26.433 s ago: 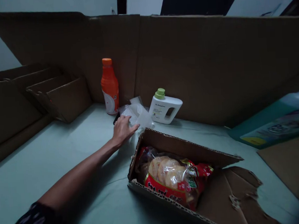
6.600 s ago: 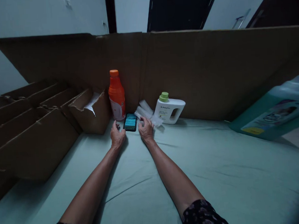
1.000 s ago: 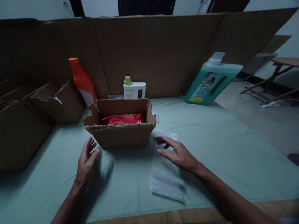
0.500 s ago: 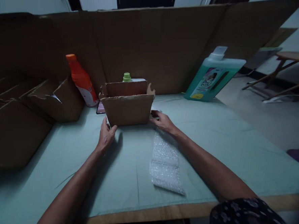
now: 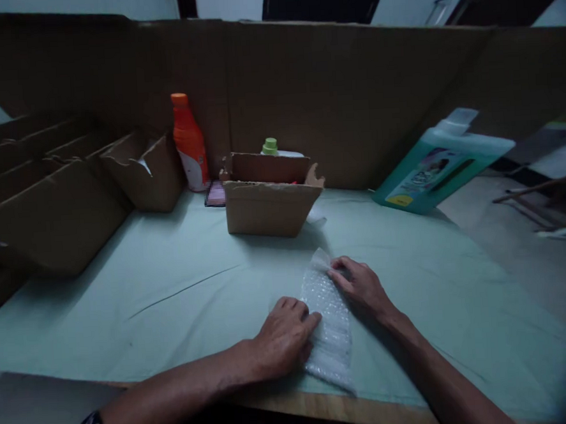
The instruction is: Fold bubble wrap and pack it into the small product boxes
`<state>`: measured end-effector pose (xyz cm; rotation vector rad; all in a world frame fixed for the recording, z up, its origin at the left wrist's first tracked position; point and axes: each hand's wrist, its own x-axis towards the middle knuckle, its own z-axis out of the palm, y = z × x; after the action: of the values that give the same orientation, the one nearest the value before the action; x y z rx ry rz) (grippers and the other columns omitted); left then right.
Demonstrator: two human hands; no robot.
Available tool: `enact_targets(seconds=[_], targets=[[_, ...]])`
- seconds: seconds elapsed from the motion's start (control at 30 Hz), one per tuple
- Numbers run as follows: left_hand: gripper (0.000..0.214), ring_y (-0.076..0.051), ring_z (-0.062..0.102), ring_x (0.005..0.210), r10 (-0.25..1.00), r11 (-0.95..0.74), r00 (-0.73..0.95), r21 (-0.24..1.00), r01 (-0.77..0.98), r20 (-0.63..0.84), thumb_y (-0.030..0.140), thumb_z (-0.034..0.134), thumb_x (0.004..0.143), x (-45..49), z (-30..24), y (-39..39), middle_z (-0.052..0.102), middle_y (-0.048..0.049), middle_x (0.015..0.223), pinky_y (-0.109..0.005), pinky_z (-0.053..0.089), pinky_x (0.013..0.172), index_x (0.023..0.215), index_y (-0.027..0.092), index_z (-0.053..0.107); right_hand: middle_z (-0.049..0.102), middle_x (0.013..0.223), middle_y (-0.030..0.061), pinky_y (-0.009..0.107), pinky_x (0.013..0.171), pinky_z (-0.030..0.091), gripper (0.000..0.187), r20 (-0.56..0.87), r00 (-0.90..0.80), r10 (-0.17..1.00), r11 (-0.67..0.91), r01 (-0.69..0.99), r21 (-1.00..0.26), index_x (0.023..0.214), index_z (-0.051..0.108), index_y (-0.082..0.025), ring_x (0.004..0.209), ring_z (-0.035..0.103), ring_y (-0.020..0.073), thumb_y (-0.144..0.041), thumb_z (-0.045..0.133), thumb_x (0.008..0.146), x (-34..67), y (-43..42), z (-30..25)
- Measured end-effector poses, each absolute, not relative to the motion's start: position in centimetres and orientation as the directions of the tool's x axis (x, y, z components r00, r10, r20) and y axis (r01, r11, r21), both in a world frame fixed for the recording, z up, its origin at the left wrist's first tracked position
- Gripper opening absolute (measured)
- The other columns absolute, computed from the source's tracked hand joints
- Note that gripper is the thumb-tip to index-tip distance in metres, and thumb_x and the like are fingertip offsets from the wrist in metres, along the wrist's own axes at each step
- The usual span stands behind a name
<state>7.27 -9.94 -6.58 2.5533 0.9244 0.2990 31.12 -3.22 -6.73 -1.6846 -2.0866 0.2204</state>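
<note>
A strip of clear bubble wrap (image 5: 330,311) lies on the pale green cloth near the table's front edge. Fingers curled, my left hand (image 5: 285,336) holds its left side, the thumb resting on top. My right hand (image 5: 364,287) pinches the wrap's upper right edge between thumb and fingers. Beyond both hands stands a small open cardboard box (image 5: 263,207), touched by neither. A bit of something red shows inside the box; the rest of its contents is hidden by the front wall.
Behind the box a green-capped bottle (image 5: 270,147) shows partly. An orange bottle (image 5: 190,144) and a phone (image 5: 215,194) are to its left. Cardboard bins (image 5: 62,213) line the left side. A bottle of green liquid (image 5: 434,171) leans at right. A cardboard wall (image 5: 304,89) closes the back.
Both hands have left the sides of the cardboard box and come down to the bubble wrap, now gripping it. The view has shifted and tilted, and the box now sits at an angle.
</note>
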Motion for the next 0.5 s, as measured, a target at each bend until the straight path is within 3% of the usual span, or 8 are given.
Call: enact_targets(seconds=[0.1, 0.2, 0.33, 0.4, 0.5], targets=[[0.029, -0.025, 0.055, 0.092, 0.681, -0.698, 0.721, 0.410, 0.587, 0.127, 0.011, 0.055, 0.086, 5.3, -6.2, -11.4, 0.064, -0.0093, 0.097, -0.040, 0.049, 0.084, 0.114, 0.016, 0.060, 0.073, 0.084, 0.0064, 0.037, 0.074, 0.049, 0.023, 0.343, -0.108, 0.933, 0.262, 0.858, -0.442, 0.086, 0.062, -0.023, 0.073, 0.063, 0.0240, -0.044, 0.053, 0.088, 29.7, -2.7, -5.5], [0.019, -0.024, 0.055, 0.087, 0.692, -0.713, 0.643, 0.450, 0.537, 0.329, 0.008, 0.052, 0.085, 1.6, -6.3, -13.3, 0.062, -0.0077, 0.089, -0.038, 0.050, 0.078, 0.098, 0.018, 0.062, 0.072, 0.084, 0.0059, 0.035, 0.073, 0.049, 0.022, 0.421, -0.071, 0.904, 0.294, 0.819, -0.493, 0.084, 0.061, -0.024, 0.074, 0.063, 0.0231, -0.044, 0.054, 0.087, 27.4, -1.5, -4.6], [0.023, -0.027, 0.056, 0.119, 0.698, -0.705, 0.466, 0.406, 0.581, 0.543, 0.008, 0.045, 0.090, -4.9, -6.6, -13.6, 0.065, -0.0114, 0.116, -0.044, 0.049, 0.096, 0.094, 0.022, 0.063, 0.072, 0.087, 0.0059, 0.034, 0.072, 0.049, 0.016, 0.403, -0.034, 0.915, 0.270, 0.792, -0.548, 0.087, 0.059, -0.023, 0.075, 0.065, 0.0226, -0.038, 0.055, 0.084, 25.0, -0.4, -3.9], [0.023, -0.029, 0.052, 0.129, 0.753, -0.629, 0.409, 0.380, 0.678, 0.516, 0.011, 0.046, 0.091, -8.2, -7.1, -12.6, 0.065, -0.0107, 0.127, -0.048, 0.047, 0.102, 0.091, 0.024, 0.064, 0.073, 0.093, 0.0071, 0.034, 0.072, 0.049, 0.021, 0.380, -0.010, 0.925, 0.241, 0.788, -0.566, 0.095, 0.059, -0.022, 0.080, 0.067, 0.0238, -0.039, 0.057, 0.083, 24.8, -1.1, -4.1], [0.025, -0.033, 0.051, 0.133, 0.863, -0.485, 0.357, 0.391, 0.782, 0.357, 0.011, 0.048, 0.084, -12.6, -8.0, -11.0, 0.067, -0.0112, 0.129, -0.055, 0.045, 0.105, 0.089, 0.024, 0.069, 0.072, 0.101, 0.0100, 0.037, 0.075, 0.051, 0.035, 0.295, 0.002, 0.956, 0.166, 0.822, -0.544, 0.110, 0.059, -0.021, 0.088, 0.069, 0.0273, -0.045, 0.058, 0.085, 26.0, -4.3, -5.2]])
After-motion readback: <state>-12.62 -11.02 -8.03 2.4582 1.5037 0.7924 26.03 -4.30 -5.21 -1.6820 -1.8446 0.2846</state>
